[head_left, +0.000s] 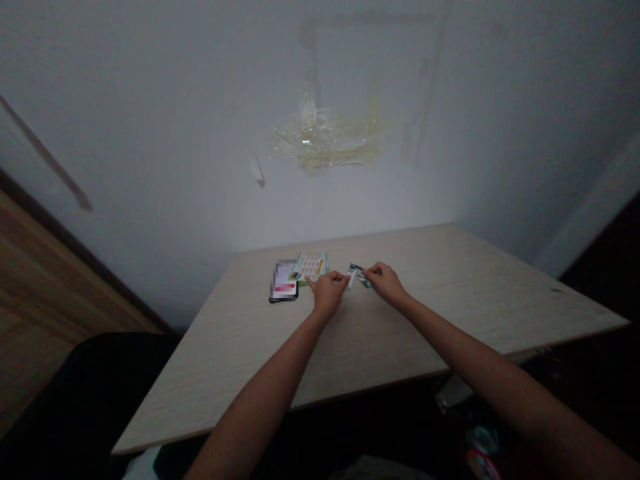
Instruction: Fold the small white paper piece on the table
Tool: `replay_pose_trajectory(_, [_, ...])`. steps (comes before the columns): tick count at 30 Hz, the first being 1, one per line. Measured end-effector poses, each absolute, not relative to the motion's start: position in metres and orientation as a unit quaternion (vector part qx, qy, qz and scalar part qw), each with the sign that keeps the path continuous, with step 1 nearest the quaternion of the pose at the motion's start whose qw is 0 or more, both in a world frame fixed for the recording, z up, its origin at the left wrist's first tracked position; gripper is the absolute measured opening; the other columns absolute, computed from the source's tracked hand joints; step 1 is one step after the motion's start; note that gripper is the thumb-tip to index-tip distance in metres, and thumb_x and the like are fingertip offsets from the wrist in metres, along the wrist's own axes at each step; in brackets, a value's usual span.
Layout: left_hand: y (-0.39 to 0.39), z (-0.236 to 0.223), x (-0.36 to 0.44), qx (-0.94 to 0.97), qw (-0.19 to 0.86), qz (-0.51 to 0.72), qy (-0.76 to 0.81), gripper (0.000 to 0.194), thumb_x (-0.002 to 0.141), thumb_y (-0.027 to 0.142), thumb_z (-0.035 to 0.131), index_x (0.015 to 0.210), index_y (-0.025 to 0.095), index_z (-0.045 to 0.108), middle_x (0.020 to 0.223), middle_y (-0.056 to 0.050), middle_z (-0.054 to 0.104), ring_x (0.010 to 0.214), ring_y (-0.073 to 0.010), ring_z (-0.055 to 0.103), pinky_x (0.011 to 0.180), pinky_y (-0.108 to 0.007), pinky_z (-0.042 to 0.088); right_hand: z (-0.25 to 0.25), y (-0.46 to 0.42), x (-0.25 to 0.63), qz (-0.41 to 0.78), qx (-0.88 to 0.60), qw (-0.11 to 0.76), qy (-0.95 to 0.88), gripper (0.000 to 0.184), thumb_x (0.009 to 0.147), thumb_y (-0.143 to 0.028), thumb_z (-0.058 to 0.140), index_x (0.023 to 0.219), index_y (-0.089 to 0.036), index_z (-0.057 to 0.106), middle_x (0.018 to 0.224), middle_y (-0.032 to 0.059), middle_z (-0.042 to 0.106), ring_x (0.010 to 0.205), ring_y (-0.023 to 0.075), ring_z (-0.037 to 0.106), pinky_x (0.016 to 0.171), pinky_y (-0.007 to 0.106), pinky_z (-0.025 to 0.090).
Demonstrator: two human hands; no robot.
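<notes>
A small printed paper [361, 276], white with green and dark patches, is held between my two hands just above or on the table. My left hand [329, 294] is closed, its thumb and fingertips pinching the white edge of the paper. From the other side my right hand [387, 283] pinches the paper's darker printed end. The paper looks folded or creased; its exact kind is too small to make out. Left of my left hand lie printed sheets [311, 265] with rows of small coloured boxes, partly overlapping a dark-edged phone [284, 291] with a lit, blurred screen.
The pale wood-grain table [425, 333] stands against a grey wall [200, 133] with yellowed clear tape [330, 143] on it. A wooden panel [50, 287] and a black chair-like shape [110, 380] are at the left. Blurred objects [483, 447] lie below the front edge.
</notes>
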State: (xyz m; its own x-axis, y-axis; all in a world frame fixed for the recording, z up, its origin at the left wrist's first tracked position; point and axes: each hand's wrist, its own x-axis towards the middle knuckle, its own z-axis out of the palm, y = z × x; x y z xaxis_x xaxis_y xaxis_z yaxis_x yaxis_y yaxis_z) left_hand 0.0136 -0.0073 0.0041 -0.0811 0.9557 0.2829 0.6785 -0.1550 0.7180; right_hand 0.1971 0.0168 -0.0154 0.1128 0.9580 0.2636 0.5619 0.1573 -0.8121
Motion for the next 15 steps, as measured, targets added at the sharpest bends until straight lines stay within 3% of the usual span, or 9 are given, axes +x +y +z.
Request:
replay_pose_trajectory(8, [-0.005, -0.004, 0.015, 0.655, 0.168, 0.38, 0.631, 0.029, 0.086, 0.045, 0.06, 0.07, 0.026, 0.075, 0.081, -0.001, 0.078, 0.098, -0.0264, 0.069, 0.119, -0.059, -0.008, -0.021, 0.022, 0.197, 0.245, -0.604, 0.449, -0.611, 0.028, 0.079, -0.047, 0.064, 0.081, -0.019, 0.066, 0.083, 0.0035, 0.072, 0.081, 0.0188, 0.065, 0.076, 0.029, 0.047])
replay_pose_trajectory(15, [-0.005, -0.004, 0.016, 0.652, 0.162, 0.379, 0.637, 0.029, 0.087, 0.046, 0.06, 0.073, 0.025, 0.075, 0.084, -0.002, 0.078, 0.099, -0.0266, 0.068, 0.119, -0.058, 0.004, -0.028, 0.025, 0.199, 0.249, -0.57, 0.461, -0.633, 0.032, 0.078, -0.051, 0.063, 0.082, -0.019, 0.066, 0.088, 0.0042, 0.072, 0.087, 0.0195, 0.064, 0.081, 0.03, 0.047])
